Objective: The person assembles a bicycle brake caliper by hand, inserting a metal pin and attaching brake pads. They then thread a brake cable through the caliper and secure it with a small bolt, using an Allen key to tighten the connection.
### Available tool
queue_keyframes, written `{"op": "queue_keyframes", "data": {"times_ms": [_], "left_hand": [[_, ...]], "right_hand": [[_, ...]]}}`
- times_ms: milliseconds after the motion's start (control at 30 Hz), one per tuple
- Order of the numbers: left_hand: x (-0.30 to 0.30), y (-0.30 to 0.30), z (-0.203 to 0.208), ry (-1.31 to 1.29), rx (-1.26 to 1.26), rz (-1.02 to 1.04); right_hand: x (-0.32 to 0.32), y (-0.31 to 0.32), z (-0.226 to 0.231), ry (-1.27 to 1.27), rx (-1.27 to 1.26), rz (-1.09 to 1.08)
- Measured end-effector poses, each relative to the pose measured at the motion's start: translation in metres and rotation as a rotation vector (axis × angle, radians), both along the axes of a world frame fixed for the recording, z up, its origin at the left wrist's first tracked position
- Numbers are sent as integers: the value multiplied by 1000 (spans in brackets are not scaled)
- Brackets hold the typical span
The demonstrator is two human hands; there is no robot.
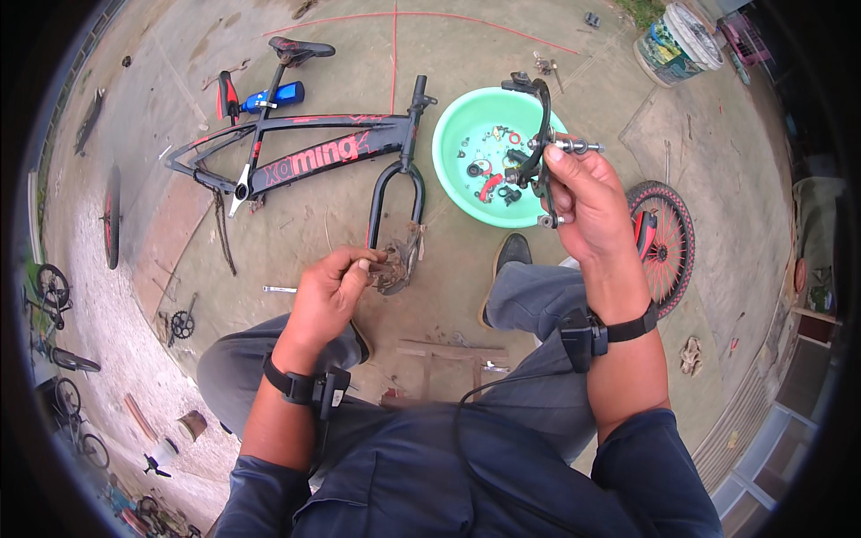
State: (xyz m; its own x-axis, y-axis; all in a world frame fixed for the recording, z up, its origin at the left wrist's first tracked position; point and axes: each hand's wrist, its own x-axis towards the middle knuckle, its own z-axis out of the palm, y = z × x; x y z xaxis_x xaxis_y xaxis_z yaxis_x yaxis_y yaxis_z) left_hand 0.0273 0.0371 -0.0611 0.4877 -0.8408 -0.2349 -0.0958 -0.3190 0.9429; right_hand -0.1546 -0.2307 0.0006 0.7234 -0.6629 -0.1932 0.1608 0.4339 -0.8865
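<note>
Two hands logged: right hand (578, 193) grasping upright black brake caliper (536, 134) over green basin (466, 193); left hand (336, 287), lower-left of basin, clenched on small rusty part (372, 262).

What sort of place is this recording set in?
Probably an outdoor bicycle repair yard: a stripped bike frame lies on bare concrete, a green basin holds small parts, and a loose wheel lies nearby.
</note>
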Motion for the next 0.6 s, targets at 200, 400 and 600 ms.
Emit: {"op": "queue_keyframes", "data": {"times_ms": [200, 400, 600], "left_hand": [[4, -1, 8, 261, -90, 61], [2, -2, 8, 353, -117, 111], [0, -3, 4, 411, -123, 128]], "right_hand": [[-1, -1, 0, 46, 9, -11], [0, -1, -1, 41, 13, 3], [3, 6, 1, 54, 44, -8]]}}
